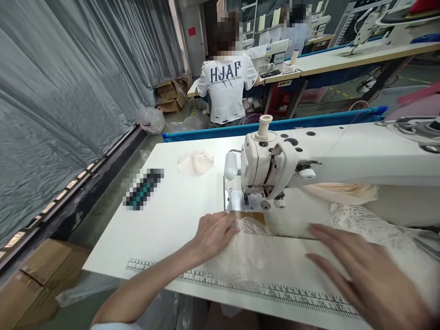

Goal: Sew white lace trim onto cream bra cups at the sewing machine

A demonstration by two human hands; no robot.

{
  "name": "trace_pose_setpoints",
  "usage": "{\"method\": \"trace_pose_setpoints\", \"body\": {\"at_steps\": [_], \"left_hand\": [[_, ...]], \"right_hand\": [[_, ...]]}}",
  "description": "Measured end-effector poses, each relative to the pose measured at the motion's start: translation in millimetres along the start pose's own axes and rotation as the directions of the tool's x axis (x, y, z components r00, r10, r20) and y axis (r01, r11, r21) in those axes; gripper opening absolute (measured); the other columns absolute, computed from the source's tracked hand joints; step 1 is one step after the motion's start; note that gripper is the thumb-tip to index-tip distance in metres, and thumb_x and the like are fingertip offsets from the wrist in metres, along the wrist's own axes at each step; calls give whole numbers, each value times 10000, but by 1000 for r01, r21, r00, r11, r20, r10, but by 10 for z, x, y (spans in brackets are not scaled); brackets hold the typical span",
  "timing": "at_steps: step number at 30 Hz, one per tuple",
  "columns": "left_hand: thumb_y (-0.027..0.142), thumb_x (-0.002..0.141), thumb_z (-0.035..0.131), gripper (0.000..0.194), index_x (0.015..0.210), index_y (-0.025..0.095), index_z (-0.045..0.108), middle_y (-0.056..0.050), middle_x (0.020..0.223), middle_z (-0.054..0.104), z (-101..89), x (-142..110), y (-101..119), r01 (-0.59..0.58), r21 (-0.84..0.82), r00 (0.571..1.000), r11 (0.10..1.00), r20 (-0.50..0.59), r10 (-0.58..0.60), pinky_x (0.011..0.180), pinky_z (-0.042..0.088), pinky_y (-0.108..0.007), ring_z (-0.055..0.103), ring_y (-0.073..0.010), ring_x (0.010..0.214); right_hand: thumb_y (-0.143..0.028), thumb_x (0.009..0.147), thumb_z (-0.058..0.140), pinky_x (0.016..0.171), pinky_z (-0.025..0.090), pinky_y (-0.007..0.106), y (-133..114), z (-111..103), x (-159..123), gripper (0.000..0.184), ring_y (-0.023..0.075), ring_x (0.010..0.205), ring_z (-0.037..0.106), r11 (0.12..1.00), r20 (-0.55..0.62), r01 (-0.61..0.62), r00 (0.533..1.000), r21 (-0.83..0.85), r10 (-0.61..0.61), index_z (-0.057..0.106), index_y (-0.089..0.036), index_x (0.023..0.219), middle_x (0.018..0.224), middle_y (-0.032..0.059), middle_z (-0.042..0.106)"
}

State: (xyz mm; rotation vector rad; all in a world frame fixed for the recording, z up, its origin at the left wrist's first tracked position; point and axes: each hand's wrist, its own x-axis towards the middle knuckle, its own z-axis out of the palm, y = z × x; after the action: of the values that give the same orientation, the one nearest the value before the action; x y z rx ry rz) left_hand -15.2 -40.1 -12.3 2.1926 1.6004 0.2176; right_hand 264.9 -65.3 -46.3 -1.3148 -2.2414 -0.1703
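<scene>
A white sewing machine (261, 169) stands on the table, its metal needle plate (237, 200) just beyond my left hand. My left hand (215, 234) is closed on the edge of a sheer cream lace piece (252, 250), fingertips close to the presser foot. This lace lies over the table's front part and partly over the printed ruler (292, 295). My right hand (367, 270), smeared by motion, is held to the right with thumb and fingers apart and nothing visible in it. Near it lies another white lace piece (371, 224) beneath the machine arm.
A small pale lace piece (197, 162) lies at the table's back left, near a pixelated dark object (142, 190). Peach fabric (343, 192) rests under the machine arm. Ahead, a person in a white shirt (227, 87) sits at another bench. Cardboard boxes (44, 279) stand lower left.
</scene>
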Motion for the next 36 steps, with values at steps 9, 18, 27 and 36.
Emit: {"method": "trace_pose_setpoints", "body": {"at_steps": [9,18,27,36], "left_hand": [[339,882,483,219,784,156,555,-15,743,612,-151,-26,-131,90,-651,987,753,160,20,570,418,-232,570,-124,650],[317,880,470,163,837,172,529,9,664,629,-35,145,-163,63,-346,994,936,103,-29,548,407,-253,566,-138,560],[421,877,491,234,939,196,508,39,639,608,116,195,-168,17,-118,999,993,34,-13,549,380,-247,577,-144,587],[395,893,463,210,978,205,484,30,647,638,126,213,-54,82,50,996,995,41,-84,525,339,-258,595,-175,596]], "right_hand": [[-378,940,390,491,416,247,-674,270,590,272,140,535,525,701,401,-312,915,641,40,531,-207,782,595,-17,542],[-294,953,285,448,378,248,-615,402,513,275,149,412,502,769,494,-380,864,514,97,397,-193,1183,496,-62,497],[-117,861,298,390,342,214,-523,417,467,384,137,397,548,914,364,-92,929,396,-64,547,-240,1127,591,-13,638],[-133,862,328,400,392,227,-463,477,479,353,156,430,595,934,324,-63,944,351,-58,583,-190,1099,603,21,665]]}}
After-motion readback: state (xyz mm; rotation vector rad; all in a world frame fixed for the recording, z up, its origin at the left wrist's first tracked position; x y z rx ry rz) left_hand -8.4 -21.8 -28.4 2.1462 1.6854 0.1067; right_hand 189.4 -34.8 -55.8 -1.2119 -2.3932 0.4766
